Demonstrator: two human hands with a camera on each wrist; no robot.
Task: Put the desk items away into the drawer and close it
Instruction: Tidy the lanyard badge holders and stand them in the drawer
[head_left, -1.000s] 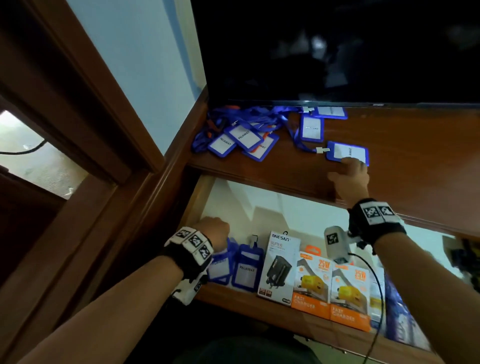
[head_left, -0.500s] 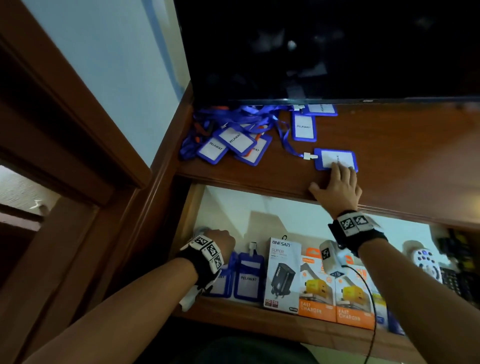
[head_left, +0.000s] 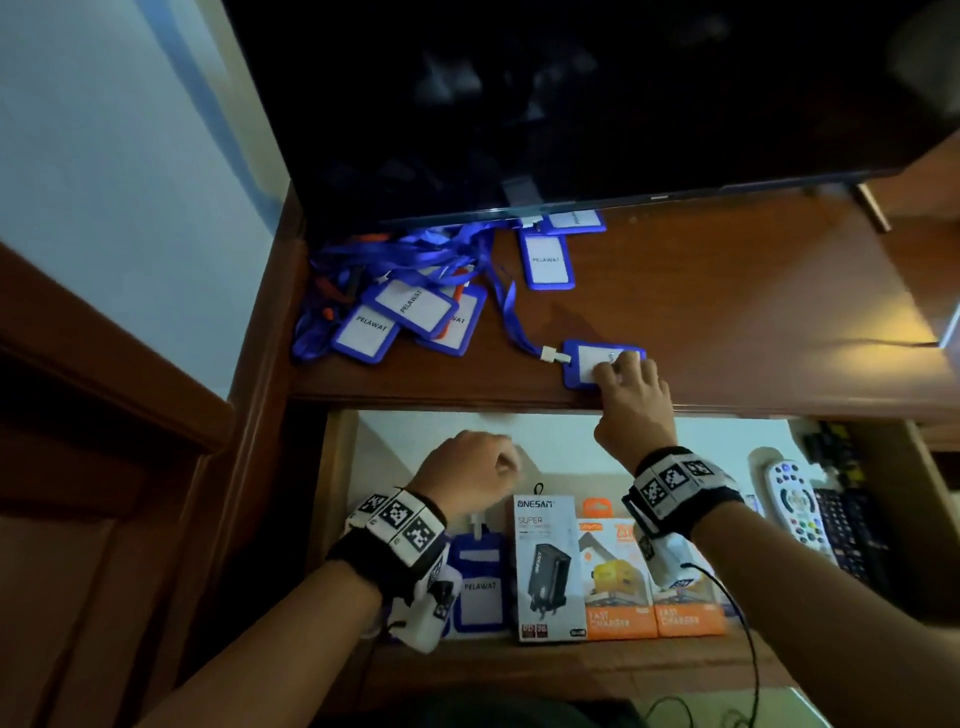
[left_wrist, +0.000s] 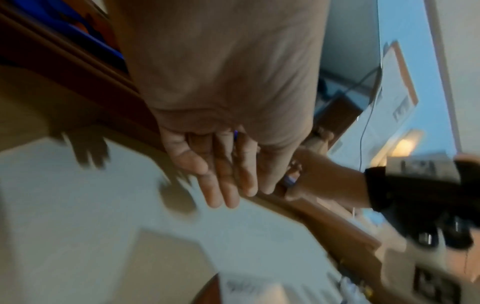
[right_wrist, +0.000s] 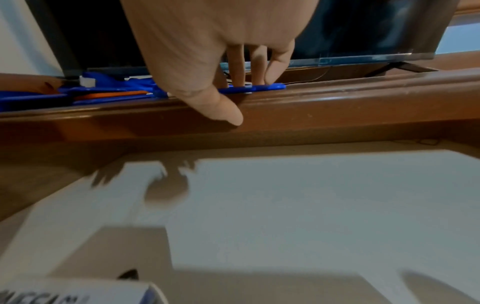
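A blue badge holder (head_left: 584, 364) with a white card lies close to the desk's front edge, its lanyard trailing back to the left. My right hand (head_left: 618, 371) presses its fingers (right_wrist: 255, 67) flat on this holder (right_wrist: 270, 86), while the thumb hangs in front of the desk edge. My left hand (head_left: 467, 470) hovers over the open drawer (head_left: 545, 436) with its fingers (left_wrist: 223, 185) relaxed and holding nothing. A pile of blue badge holders (head_left: 410, 306) with tangled lanyards sits at the desk's back left. One more badge holder (head_left: 548, 260) lies by the screen.
A large dark screen (head_left: 571, 104) stands along the back of the desk. In the drawer lie badge holders (head_left: 478, 587), a black-and-white charger box (head_left: 548, 566), orange charger boxes (head_left: 618, 582), a white remote (head_left: 792, 499) and a dark keypad (head_left: 847, 530).
My left hand rose from the drawer's left front corner and moved right. The right fingers went further onto the badge holder, which now lies nearer the desk edge.
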